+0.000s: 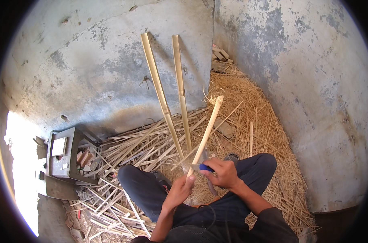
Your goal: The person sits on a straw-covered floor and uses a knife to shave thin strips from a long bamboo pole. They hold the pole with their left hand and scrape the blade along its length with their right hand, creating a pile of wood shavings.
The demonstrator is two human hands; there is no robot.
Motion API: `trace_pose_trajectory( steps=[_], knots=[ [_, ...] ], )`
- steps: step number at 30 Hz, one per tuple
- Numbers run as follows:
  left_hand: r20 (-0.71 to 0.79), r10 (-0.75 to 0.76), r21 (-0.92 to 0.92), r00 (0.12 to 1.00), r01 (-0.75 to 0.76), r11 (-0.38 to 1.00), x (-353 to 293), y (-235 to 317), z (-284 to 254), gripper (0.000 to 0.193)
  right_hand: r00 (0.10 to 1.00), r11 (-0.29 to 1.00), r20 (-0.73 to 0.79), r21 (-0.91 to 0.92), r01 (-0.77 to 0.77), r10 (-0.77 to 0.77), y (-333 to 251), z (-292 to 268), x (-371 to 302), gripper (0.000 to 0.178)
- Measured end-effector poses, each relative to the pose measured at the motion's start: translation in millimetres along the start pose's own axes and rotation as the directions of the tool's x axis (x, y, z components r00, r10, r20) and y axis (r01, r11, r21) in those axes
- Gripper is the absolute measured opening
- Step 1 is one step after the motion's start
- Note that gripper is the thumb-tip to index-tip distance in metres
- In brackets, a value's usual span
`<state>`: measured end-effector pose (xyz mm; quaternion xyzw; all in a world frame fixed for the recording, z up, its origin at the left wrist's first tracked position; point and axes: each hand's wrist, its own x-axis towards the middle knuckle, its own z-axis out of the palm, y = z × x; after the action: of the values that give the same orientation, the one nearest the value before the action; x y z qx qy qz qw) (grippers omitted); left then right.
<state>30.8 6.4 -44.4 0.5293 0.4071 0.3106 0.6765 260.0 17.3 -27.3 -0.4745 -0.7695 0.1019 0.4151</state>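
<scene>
Head camera shows, nearest, two bent legs in dark trousers, and both hands are in the room between the knees. Left hand has its grip closed around the lower end of a pale strip. Right hand has its grip wrapped around a blue-handled tool, which meets the strip just above the left thumb; its edge is blurred. The strip rises away, tilted to the right, and its far end — with thin curls beside it — is well apart from the right wall. Many loose strips lie on the left; straw-like shavings spread on the right, with open air above them. Farther, two long strips lean on the back wall, and here the room is narrower. A dark box stands far left, near a bright opening.
</scene>
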Motion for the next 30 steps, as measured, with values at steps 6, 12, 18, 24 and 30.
trace_pose_trajectory(
  steps=[6,12,18,24,30],
  knots=[
    [-0.109,0.066,0.281,0.992,-0.033,0.959,7.0,4.2,-0.3,0.045,0.999,0.994,0.034,-0.103,-0.022,0.026,-16.7,-6.0,6.9,0.031],
    [-0.163,0.123,0.377,0.979,-0.054,0.925,6.0,19.0,5.2,0.046,1.0,0.989,0.0,-0.144,0.018,-0.018,-9.8,-7.6,13.9,0.027],
    [-0.18,0.111,0.348,0.977,-0.042,0.936,-0.6,13.1,0.6,0.047,1.0,0.988,0.008,-0.15,0.03,-0.03,-8.8,-7.6,18.2,0.028],
    [-0.19,0.082,0.348,0.978,-0.011,0.937,-4.6,10.3,-1.8,0.047,0.998,0.981,-0.01,-0.185,0.063,-0.066,-3.5,-7.5,21.6,0.029],
    [-0.177,-0.037,0.361,0.983,0.1,0.927,-18.0,10.8,-1.0,0.05,0.99,0.98,-0.141,-0.198,-0.035,0.007,22.6,-25.1,34.9,0.03]
  ],
)
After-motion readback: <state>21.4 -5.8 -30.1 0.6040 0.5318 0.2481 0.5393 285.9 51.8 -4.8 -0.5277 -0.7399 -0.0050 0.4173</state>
